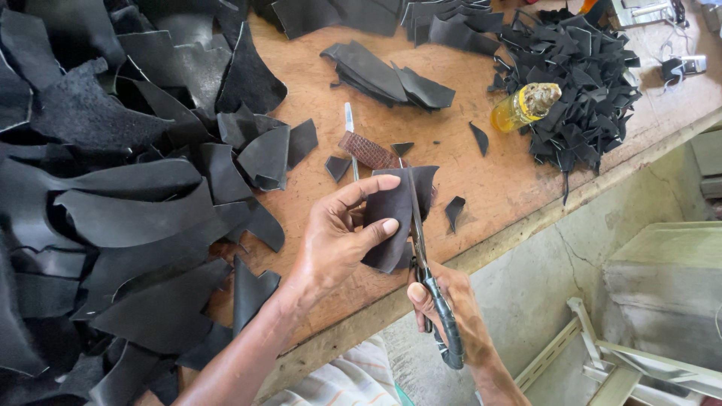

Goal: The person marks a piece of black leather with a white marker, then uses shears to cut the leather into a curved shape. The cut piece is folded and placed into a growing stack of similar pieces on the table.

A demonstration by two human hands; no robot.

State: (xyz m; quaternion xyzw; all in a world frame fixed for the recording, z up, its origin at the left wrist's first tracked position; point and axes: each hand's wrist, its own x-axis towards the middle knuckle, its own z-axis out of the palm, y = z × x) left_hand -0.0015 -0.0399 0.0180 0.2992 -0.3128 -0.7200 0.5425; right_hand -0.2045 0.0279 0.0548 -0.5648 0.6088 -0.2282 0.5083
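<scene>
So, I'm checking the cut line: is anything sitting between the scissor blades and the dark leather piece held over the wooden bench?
Nothing visible. The left hand pinches the dark curved leather piece, and the black-handled scissors in the right hand already lie against it. The thumb sits just left of the blades.

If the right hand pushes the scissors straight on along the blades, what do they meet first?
The dark leather piece held by the left hand; the scissors in the right hand already sit against it. Beyond it probably lies the brown textured scrap.

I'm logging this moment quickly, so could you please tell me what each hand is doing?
Left hand: closed on a dark leather piece.
Right hand: closed on the scissors handles.
</scene>
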